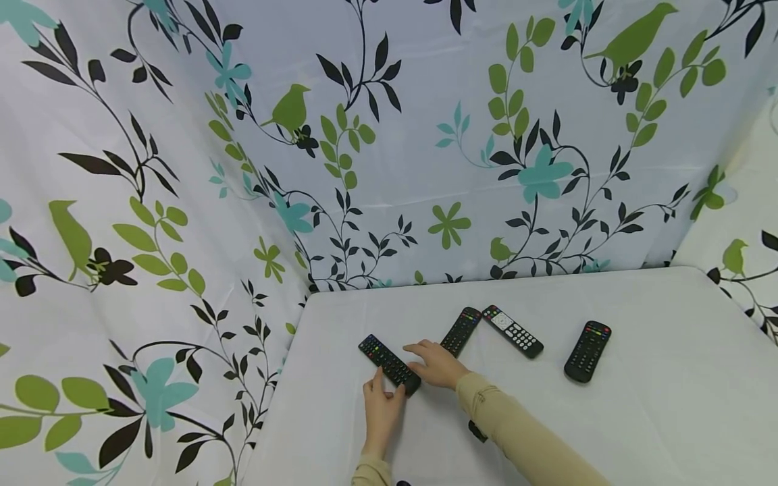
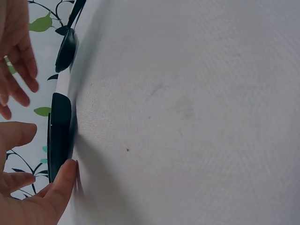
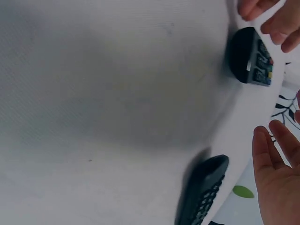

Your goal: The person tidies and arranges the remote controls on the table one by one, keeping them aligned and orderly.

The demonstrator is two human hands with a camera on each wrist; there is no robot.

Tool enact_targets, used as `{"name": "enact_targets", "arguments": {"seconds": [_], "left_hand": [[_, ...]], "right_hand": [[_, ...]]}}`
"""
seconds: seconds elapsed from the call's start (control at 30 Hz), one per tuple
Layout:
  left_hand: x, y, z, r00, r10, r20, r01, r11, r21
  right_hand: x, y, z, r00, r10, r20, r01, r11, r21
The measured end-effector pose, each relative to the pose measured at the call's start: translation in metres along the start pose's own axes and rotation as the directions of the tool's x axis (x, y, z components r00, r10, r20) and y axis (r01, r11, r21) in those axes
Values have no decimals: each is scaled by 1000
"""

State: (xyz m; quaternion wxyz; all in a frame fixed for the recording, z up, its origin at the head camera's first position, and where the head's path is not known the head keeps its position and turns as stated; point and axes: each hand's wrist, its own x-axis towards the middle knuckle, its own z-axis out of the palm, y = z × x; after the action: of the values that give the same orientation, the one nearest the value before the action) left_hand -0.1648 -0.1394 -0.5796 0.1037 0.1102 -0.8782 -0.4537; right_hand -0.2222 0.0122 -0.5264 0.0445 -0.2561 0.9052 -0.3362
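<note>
A black remote control (image 1: 389,363) lies slanted on the white table, between both hands. My left hand (image 1: 383,413) is at its near end, thumb and index finger touching its edge. In the left wrist view the left hand (image 2: 40,199) has its thumb against the remote (image 2: 61,133), while the index finger stands apart from it. My right hand (image 1: 440,364) hovers beside the remote's right side with fingers extended. Nothing is held by the right hand (image 3: 279,173) in the right wrist view. A second black remote (image 1: 460,331) lies just beyond it, its near end hidden by that hand.
Further right lie a black remote with a silver-white panel (image 1: 512,331) and another black remote (image 1: 587,352). Under the right sleeve (image 1: 516,432) the end of a dark object (image 1: 477,430) shows. A patterned curtain (image 1: 462,169) borders the table (image 1: 668,405).
</note>
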Motion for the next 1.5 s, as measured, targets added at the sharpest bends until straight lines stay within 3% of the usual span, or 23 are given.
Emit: {"name": "enact_targets", "arguments": {"seconds": [0.23,0.37,0.8,1.13,1.5], "left_hand": [[4,-1,2,998,-60,9,61,997,-46],[6,0,4,998,-63,2,63,996,-62],[4,-5,8,1000,-25,18,27,997,-73],[6,-6,4,999,-14,34,15,999,-51],[15,-8,-11,990,13,142,-11,1000,-16]], "right_hand": [[3,5,15,996,81,44,-81,997,-2],[3,6,21,994,102,46,-102,995,6],[3,8,37,996,91,10,-91,996,-25],[5,9,42,994,113,4,-113,993,43],[1,-2,48,987,161,-7,-159,982,100]]}}
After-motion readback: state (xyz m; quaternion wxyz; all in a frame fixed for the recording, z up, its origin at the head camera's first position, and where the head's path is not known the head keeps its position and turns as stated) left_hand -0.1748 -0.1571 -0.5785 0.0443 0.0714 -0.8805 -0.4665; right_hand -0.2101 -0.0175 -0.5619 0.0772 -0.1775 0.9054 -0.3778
